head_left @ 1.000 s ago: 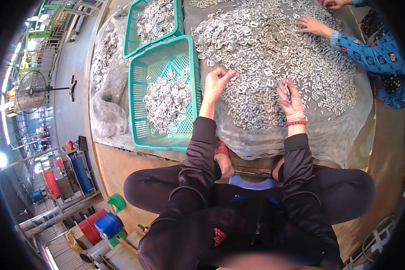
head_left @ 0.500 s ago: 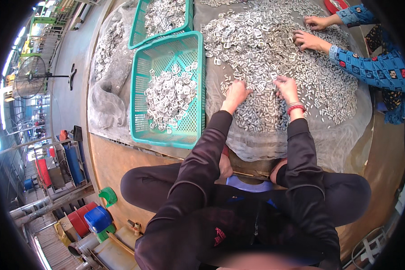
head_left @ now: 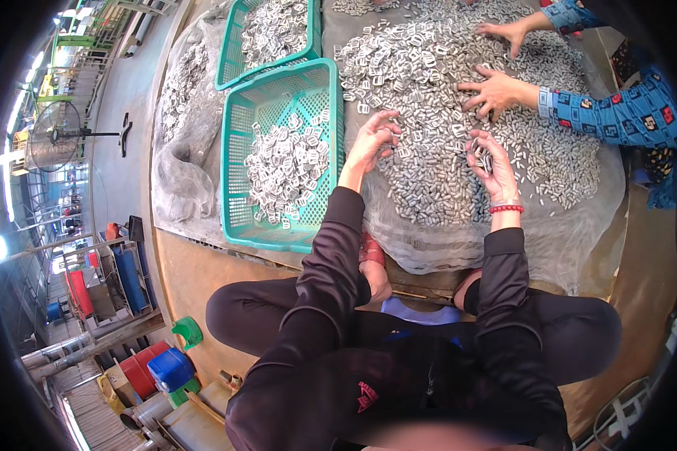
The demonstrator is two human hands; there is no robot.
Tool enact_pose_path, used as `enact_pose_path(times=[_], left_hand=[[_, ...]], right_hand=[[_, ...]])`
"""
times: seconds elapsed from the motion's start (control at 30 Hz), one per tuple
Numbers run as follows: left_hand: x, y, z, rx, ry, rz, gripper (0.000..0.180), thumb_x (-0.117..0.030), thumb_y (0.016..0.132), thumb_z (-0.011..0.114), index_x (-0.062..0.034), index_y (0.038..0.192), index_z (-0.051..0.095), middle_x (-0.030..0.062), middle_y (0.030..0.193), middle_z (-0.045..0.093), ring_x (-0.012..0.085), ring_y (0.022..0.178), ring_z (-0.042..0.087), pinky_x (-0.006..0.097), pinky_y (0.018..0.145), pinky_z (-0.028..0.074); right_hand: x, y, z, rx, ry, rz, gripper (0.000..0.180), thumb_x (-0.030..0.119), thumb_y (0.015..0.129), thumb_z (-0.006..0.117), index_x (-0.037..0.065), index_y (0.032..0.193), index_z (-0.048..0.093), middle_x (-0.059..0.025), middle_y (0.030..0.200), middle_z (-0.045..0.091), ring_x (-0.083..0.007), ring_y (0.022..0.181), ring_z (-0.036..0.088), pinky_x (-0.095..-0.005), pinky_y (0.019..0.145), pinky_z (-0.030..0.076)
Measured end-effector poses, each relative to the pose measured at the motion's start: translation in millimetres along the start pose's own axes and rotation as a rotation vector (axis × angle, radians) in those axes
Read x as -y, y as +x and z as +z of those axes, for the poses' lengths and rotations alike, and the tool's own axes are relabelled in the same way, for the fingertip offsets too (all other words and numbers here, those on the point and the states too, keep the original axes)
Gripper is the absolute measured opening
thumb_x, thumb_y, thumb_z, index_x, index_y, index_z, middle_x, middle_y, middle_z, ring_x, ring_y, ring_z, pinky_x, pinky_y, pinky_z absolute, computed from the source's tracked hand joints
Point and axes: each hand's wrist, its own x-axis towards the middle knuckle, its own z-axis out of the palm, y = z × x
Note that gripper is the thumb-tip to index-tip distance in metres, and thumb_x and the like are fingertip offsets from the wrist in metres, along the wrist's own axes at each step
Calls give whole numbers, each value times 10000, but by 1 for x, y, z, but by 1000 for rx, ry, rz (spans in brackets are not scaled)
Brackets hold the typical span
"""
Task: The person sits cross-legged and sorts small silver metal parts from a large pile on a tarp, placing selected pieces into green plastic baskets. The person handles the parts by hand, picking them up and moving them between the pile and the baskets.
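Observation:
My right hand (head_left: 496, 169) is turned palm up with its fingers curled around several small metal buckles (head_left: 482, 158). To the left, my left hand (head_left: 370, 143) hovers near the pile's edge, fingers bent and apart, and I see nothing in it. Beneath and between both hands spreads a heap of small grey metal pellets (head_left: 432, 188). Slotted metal buckles (head_left: 384, 56) lie thickly over the heap's far left part. Left of my left hand stands a teal plastic basket (head_left: 229, 161), with a mound of silvery buckles (head_left: 286, 169) inside.
A co-worker's two hands (head_left: 496, 92), in blue patterned sleeves (head_left: 609, 113), reach into the heap from the right. A second teal basket (head_left: 226, 64) of buckles sits behind the first. Translucent sheeting (head_left: 177, 180) lies under the piles. A fan (head_left: 56, 135) stands far left.
My left hand has lifted off the pile and moved left toward the basket. My right hand has turned palm up, showing the buckles. The co-worker's hands have shifted left and spread.

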Motion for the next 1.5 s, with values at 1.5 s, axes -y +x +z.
enact_pose_path(times=[1.5], left_hand=[[-18,25,13,62,-274,112,186,0,751,555,-83,917,561,42,812,544,119,618,504,188,415,343]], right_hand=[[-51,42,-9,-225,-1453,-205,192,137,627,740,47,780,668,-178,726,640,-315,704,627,-367,675,485]])
